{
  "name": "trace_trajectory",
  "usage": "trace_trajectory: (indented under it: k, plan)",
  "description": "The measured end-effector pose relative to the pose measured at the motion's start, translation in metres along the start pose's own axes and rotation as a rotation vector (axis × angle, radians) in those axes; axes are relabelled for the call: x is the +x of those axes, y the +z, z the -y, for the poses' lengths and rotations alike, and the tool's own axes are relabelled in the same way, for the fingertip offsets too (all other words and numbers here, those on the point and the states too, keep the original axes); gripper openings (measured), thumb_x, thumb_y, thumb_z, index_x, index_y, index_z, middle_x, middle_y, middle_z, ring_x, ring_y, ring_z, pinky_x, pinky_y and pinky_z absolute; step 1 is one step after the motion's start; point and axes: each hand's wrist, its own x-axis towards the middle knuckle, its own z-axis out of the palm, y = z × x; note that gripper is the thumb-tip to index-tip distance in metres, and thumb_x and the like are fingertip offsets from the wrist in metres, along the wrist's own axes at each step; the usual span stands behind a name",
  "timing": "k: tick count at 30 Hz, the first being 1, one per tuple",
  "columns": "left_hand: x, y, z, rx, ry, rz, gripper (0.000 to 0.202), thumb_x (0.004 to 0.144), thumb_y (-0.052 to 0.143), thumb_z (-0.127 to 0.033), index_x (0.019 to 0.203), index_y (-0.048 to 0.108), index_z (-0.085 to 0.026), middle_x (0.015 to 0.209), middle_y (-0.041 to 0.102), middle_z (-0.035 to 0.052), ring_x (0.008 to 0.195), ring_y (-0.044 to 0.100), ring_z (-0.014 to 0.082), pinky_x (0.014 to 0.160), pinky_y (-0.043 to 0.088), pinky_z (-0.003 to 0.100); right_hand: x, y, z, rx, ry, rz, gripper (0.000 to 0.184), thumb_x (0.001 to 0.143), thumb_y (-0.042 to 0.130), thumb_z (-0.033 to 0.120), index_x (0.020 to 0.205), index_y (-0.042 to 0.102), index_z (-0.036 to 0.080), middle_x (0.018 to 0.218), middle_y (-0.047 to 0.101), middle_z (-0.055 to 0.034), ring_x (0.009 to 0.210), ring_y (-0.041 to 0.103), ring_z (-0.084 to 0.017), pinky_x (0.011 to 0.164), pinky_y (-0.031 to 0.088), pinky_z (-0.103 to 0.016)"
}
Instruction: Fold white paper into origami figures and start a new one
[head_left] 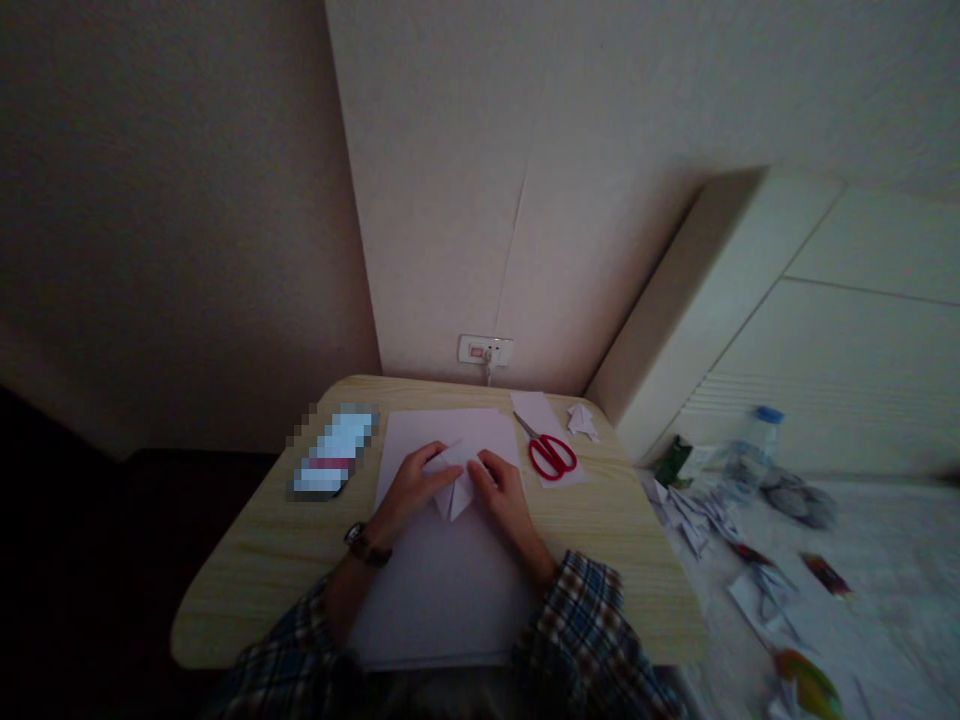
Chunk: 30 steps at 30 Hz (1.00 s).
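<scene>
Between my hands is a small folded piece of white paper (454, 492), its lower end coming to a point. My left hand (421, 480) grips its left side, thumb on top. At the right side, my right hand (495, 484) pinches it with curled fingers, partly hiding the edge. Both hands are over large white sheets (442, 600) lying on the wooden table (255, 590). Scissors with red handles (551, 457) lie to the right of my right hand, on a strip of white paper (532, 404).
A phone with a lit, blurred screen (334, 450) lies at the table's left. A folded paper figure (581, 422) sits at the back right. Behind the table is a wall socket (485, 350) with a plug. On the bed at right are a bottle (752, 450) and paper scraps (694, 520).
</scene>
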Motion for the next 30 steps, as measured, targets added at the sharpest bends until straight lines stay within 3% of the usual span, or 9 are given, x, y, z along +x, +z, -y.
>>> trace_trajectory:
  k: [6,13,30]
  plan:
    - [-0.0001,-0.0007,0.0008,0.033,0.004,0.015,0.025,0.066,0.067,-0.037,0.078,0.062,-0.015,0.072,0.061,-0.0008,0.071,0.057,0.0178,0.063,0.044,0.025,0.0016,0.0002,0.0018,0.128,0.024,-0.049,0.019,0.080,0.054,0.038,0.073,0.052,0.020,0.068,0.054,0.0018,0.066,0.052,-0.015,0.061,0.040,-0.025]
    - [-0.0013,-0.0001,0.0034,0.022,-0.009,-0.001,0.026,0.067,0.066,-0.038,0.080,0.063,-0.016,0.080,0.065,0.0010,0.080,0.060,0.0207,0.070,0.048,0.027,0.0016,-0.0018,0.0028,0.044,0.037,-0.011,0.024,0.081,0.051,0.040,0.068,0.053,0.020,0.065,0.054,0.0016,0.065,0.050,-0.015,0.060,0.038,-0.024]
    - [-0.0012,-0.0003,0.0001,0.034,0.011,-0.004,0.025,0.067,0.067,-0.036,0.080,0.063,-0.016,0.077,0.064,0.0005,0.077,0.059,0.0201,0.071,0.047,0.028,0.0013,-0.0008,0.0020,0.047,0.021,-0.010,0.023,0.081,0.051,0.039,0.069,0.054,0.020,0.066,0.055,0.0011,0.066,0.050,-0.015,0.062,0.039,-0.025]
